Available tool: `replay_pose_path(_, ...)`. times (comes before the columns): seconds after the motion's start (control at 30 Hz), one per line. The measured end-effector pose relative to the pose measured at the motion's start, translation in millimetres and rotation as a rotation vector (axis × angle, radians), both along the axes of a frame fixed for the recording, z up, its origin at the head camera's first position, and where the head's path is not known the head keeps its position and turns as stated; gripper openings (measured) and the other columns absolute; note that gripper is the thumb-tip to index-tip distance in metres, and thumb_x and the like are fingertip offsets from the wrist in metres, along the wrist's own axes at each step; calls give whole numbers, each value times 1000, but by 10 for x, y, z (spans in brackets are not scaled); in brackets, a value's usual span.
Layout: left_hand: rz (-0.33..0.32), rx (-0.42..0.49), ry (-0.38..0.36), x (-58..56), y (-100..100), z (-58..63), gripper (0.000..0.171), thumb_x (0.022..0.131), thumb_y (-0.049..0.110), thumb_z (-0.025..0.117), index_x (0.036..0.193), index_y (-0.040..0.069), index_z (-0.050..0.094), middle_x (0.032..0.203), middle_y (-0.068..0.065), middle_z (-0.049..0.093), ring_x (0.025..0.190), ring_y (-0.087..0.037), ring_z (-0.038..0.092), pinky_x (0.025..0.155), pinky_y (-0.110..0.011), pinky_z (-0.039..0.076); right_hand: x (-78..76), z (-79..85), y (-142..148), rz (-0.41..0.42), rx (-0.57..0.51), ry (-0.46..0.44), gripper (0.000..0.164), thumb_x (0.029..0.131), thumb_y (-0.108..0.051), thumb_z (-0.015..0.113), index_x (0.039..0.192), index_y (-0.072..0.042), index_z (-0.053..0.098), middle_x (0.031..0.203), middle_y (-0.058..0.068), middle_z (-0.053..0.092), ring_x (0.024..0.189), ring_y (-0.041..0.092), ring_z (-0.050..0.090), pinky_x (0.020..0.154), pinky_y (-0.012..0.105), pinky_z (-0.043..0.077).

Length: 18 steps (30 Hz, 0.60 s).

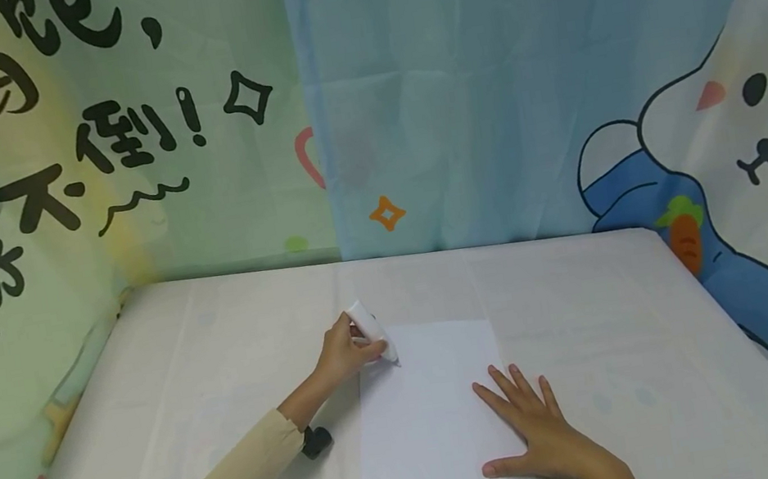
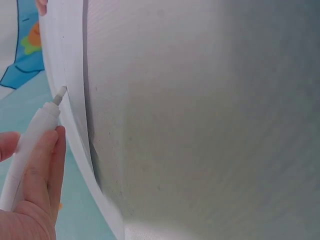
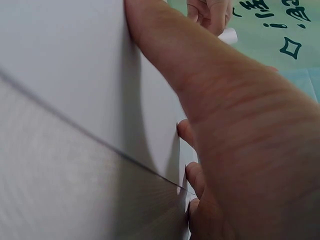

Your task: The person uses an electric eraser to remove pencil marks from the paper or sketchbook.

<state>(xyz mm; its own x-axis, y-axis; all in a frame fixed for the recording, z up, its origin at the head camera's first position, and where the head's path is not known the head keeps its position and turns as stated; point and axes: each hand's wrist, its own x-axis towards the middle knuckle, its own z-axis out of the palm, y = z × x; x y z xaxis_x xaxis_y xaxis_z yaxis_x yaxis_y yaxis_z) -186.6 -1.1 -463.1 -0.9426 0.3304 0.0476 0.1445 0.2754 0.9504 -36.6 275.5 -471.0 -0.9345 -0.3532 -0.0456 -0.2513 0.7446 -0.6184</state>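
A sheet of white paper (image 1: 434, 422) lies flat on the white-covered table. My left hand (image 1: 347, 351) pinches a thick white marker (image 1: 370, 329) near the paper's upper left corner. In the left wrist view the marker (image 2: 31, 142) shows a narrow grey tip, which meets the paper (image 2: 75, 65) or sits just above it; I cannot tell which. No clear mark shows on the sheet. My right hand (image 1: 543, 435) rests with spread fingers over the paper's right edge. The right wrist view shows its thumb (image 3: 165, 45) on the sheet, with other fingertips beyond.
The white tablecloth (image 1: 224, 363) spreads out on both sides of the paper. Behind the table hang a green cloth (image 1: 259, 200) with black lettering and a blue cloth (image 1: 473, 135) with a cartoon animal. A dark wrist camera (image 1: 317, 441) sits under the left wrist.
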Motion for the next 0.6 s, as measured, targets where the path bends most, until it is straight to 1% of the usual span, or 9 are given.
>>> replay_pose_path(0.3, -11, 21, -36, 21, -16, -8, 40, 82, -7, 70, 114, -8, 47, 99, -27, 63, 90, -40, 68, 69, -31, 62, -5, -28, 5, -8, 0, -12, 102, 70, -56, 79, 151, -15, 34, 160, 22, 13, 147, 44, -5, 113, 61, -21)
replay_pose_path(0.6, -5, 31, -38, 7, 18, 1, 40, 82, -7, 70, 114, -9, 47, 100, -28, 63, 88, -39, 69, 69, -30, 62, -13, -16, 5, -15, -8, -20, 102, 69, -54, 79, 151, -13, 34, 160, 23, 13, 147, 43, -7, 113, 61, -22)
